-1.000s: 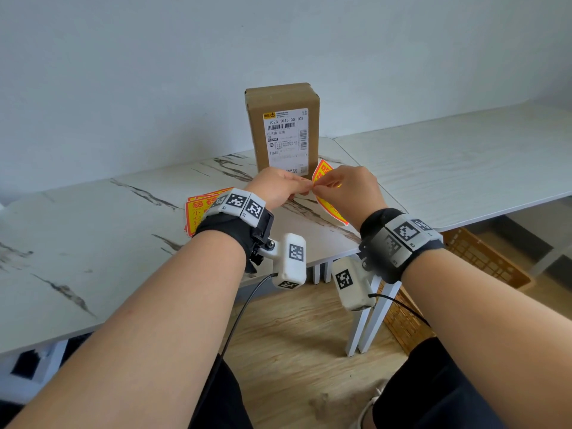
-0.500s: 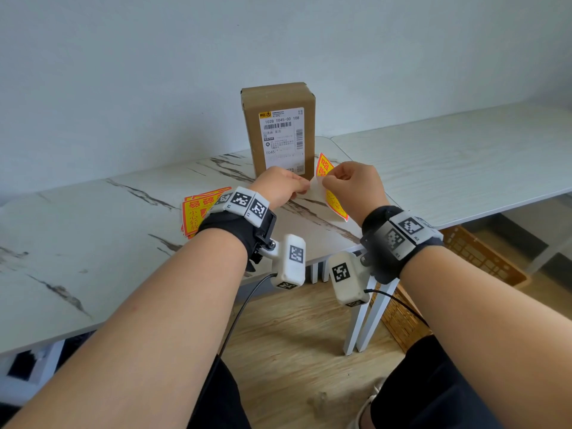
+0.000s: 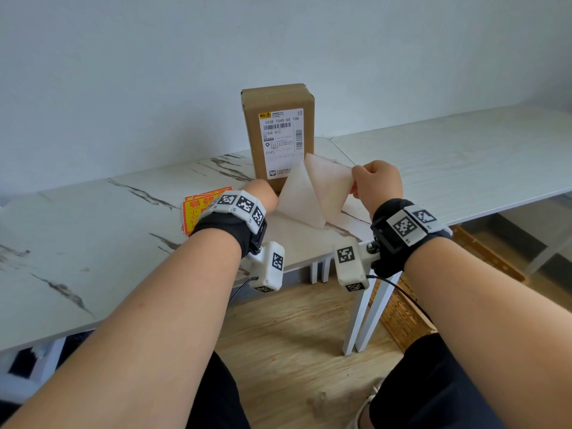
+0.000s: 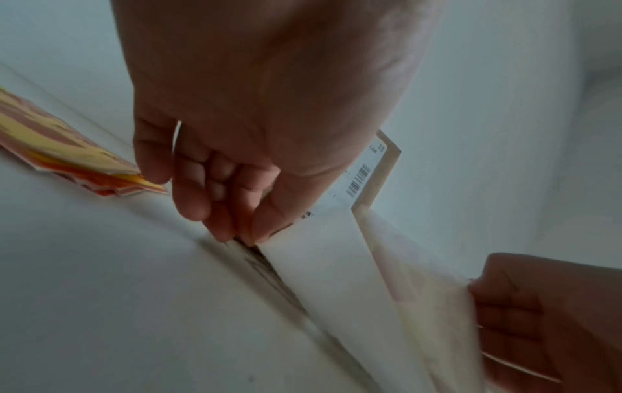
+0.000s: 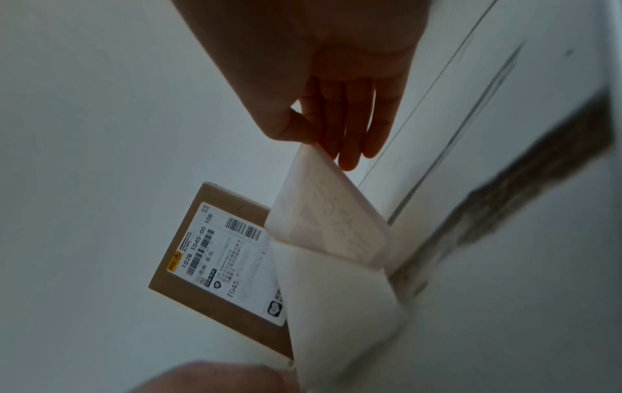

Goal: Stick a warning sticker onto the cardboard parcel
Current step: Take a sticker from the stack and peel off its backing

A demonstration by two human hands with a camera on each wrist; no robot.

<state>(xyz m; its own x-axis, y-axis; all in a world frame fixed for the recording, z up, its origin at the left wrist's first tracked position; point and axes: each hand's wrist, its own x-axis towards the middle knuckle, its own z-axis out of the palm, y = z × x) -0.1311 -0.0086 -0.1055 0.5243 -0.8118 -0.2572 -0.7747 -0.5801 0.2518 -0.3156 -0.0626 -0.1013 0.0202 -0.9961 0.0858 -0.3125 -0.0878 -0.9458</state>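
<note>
The brown cardboard parcel (image 3: 278,131) stands upright at the back of the marble-patterned table (image 3: 93,243), its white shipping label facing me. In front of it my two hands hold a sticker partly peeled from its backing. My left hand (image 3: 263,195) pinches the plain white backing paper (image 3: 294,199) at its left corner. My right hand (image 3: 359,181) pinches the sticker (image 3: 329,184), whose pale sticky side faces me. The two sheets still join at the bottom. In the right wrist view faint print shows through the sticker (image 5: 330,220), above the backing paper (image 5: 336,305) and beside the parcel (image 5: 188,292).
A stack of red and yellow warning stickers (image 3: 198,209) lies on the table left of my left wrist. A second white table (image 3: 448,156) adjoins on the right. A woven basket (image 3: 402,308) sits on the wooden floor beneath the tables.
My hands have pulled apart, the right one moving right and up. The sticker has come away from most of its backing, and its white side faces me instead of the yellow print.
</note>
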